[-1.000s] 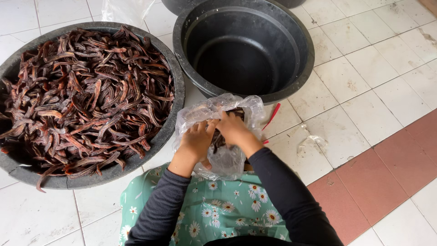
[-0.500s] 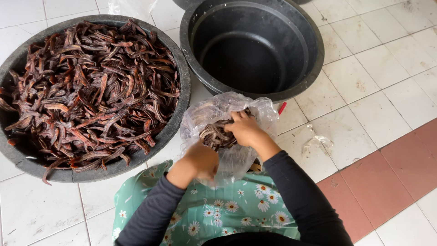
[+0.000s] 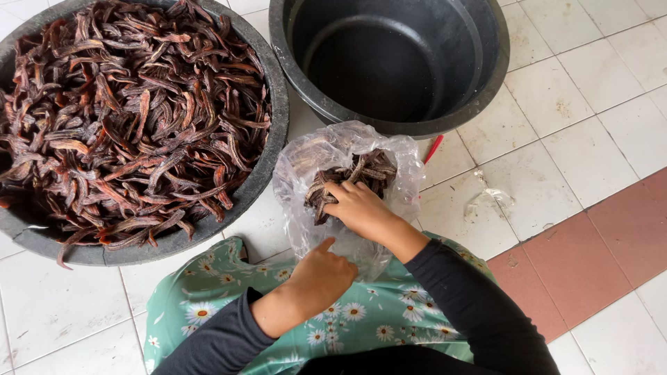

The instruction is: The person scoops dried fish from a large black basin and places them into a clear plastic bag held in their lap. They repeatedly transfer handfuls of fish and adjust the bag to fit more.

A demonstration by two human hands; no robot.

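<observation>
A wide dark basin (image 3: 267, 149) at left brims with reddish-brown dried strips (image 3: 132, 118). Beside it on the tiled floor (image 3: 590, 139), a clear plastic bag (image 3: 319, 156) gapes upward. The left hand (image 3: 323, 274), grip clenched, pinches the bag's near edge; the right hand (image 3: 358, 208) grasps a bundle of strips (image 3: 365, 170) inside it, their long axes pointing away toward the empty black tub (image 3: 486, 83).

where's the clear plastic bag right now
In the head view the clear plastic bag sits on the tiled floor at centre, between the full basin and the empty black tub, with the right hand pressing pods into it.
</observation>
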